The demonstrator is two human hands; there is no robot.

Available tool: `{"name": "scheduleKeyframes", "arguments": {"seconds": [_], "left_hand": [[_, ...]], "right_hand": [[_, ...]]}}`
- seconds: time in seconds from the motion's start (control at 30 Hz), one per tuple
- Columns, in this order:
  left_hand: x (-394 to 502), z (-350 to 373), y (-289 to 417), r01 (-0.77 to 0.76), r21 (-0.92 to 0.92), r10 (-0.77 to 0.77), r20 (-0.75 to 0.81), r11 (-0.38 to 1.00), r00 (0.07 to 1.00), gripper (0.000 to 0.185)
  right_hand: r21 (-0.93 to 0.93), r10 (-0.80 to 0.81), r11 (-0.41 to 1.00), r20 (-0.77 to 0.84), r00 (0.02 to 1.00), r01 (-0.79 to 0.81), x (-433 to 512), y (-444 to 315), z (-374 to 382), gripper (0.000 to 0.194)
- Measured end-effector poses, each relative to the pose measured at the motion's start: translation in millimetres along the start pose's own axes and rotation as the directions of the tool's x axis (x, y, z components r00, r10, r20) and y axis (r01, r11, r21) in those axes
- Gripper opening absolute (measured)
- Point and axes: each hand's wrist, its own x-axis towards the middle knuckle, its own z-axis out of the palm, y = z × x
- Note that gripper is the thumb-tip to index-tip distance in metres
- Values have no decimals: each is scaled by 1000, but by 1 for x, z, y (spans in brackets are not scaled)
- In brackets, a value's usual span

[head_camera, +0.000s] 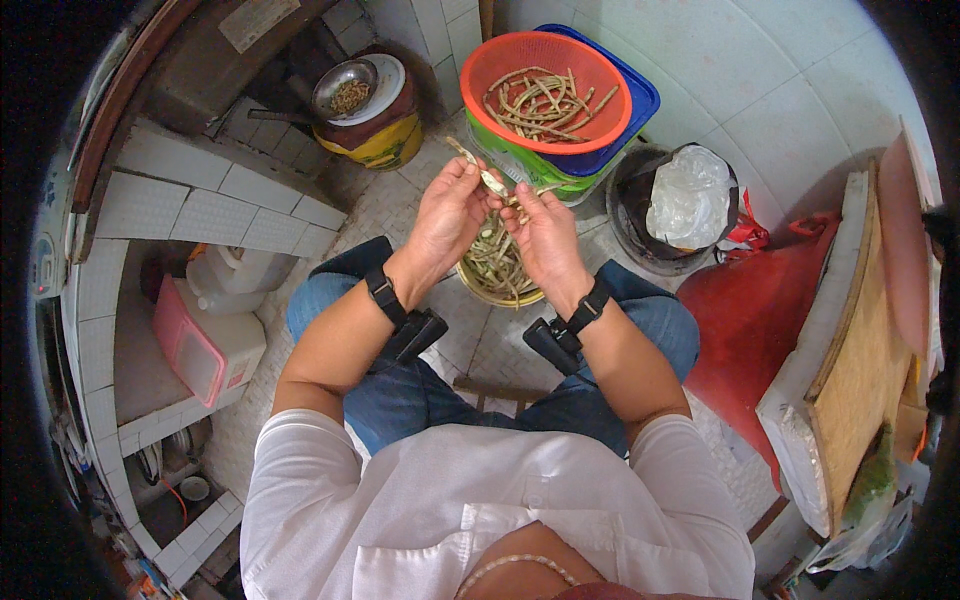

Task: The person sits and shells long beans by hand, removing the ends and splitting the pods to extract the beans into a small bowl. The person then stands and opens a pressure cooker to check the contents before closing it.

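Observation:
My left hand (448,206) pinches a pale, split-looking long bean pod (492,181), whose thin end sticks up past the thumb. Close beside it, my right hand (546,234) grips another piece of bean pod (553,187) between thumb and fingers. Whether the two pieces are still joined is hidden by my fingertips. Directly below both hands, a yellow-rimmed bowl (480,295) on the floor holds broken green and tan pod pieces (496,259). Beyond my hands, an orange plastic colander (471,90) contains whole, dry-looking long beans (551,101).
The colander rests on a blue lid (646,94) over a green container (487,142). At right stands a black bucket (626,240) with a plastic bag (690,199). A metal ladle (346,84) holding small bits lies on a white lid (386,90) at left.

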Motion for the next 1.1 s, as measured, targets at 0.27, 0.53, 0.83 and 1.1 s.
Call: {"name": "scheduleKeyframes", "arguments": {"seconds": [0.27, 0.53, 0.83, 1.1], "left_hand": [[0, 1, -1, -15, 50, 15, 7, 999, 1000, 12], [-8, 6, -5, -178, 855, 218, 78, 487, 973, 15], [-10, 6, 3, -60, 645, 111, -39, 762, 993, 23], [-12, 10, 3, -99, 626, 178, -65, 774, 982, 23]], "right_hand": [[-37, 7, 999, 126, 992, -2, 1, 3, -2, 12], [-390, -171, 904, 46, 984, 175, 3, 8, -2, 12], [-216, -153, 964, 20, 988, 154, 3, 7, -4, 13], [-65, -131, 990, -46, 990, 128, 2, 6, -2, 10]]}}
